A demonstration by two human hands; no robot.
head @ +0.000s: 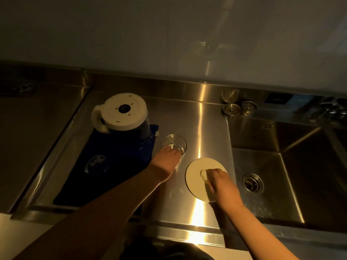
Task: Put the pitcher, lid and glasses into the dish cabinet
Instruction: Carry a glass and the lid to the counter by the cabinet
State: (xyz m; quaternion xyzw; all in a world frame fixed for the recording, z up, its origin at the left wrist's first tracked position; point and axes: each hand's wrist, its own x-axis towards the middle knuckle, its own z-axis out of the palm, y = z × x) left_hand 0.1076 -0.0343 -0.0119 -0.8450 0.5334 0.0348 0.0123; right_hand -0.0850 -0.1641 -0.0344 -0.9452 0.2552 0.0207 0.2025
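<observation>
**Q:** What have your hands got hold of?

**Me:** My left hand (167,158) is curled round the near side of a clear drinking glass (174,143) that stands upright on the steel surface (206,128). My right hand (218,182) has its fingers bent over the knob in the middle of the round cream lid (195,172), which lies flat on the same surface. I judge both are grips, though my fingers hide the contact itself.

**Q:** Where does the rest lie from there?

**Me:** The pitcher (123,114) stands upside down, white base up, on a dark blue mat (112,166), at about ten o'clock from my left hand. A second glass (96,164) stands on that mat at about nine o'clock from the same hand. The sink basin (262,166) lies at three o'clock from my right hand.

**Q:** And the dish cabinet?

**Me:** I cannot see it from here. A white panel (169,34) fills the view at twelve o'clock, but whether it is the cabinet, I cannot tell.

**Q:** What does the coming move turn on?

**Me:** Each hand is already on its own thing, glass at eleven o'clock of the lid, the two apart. So I judge both can rise straight up without crossing. The left hand is nearer the pitcher and the other glass, so those would fall to it.
</observation>
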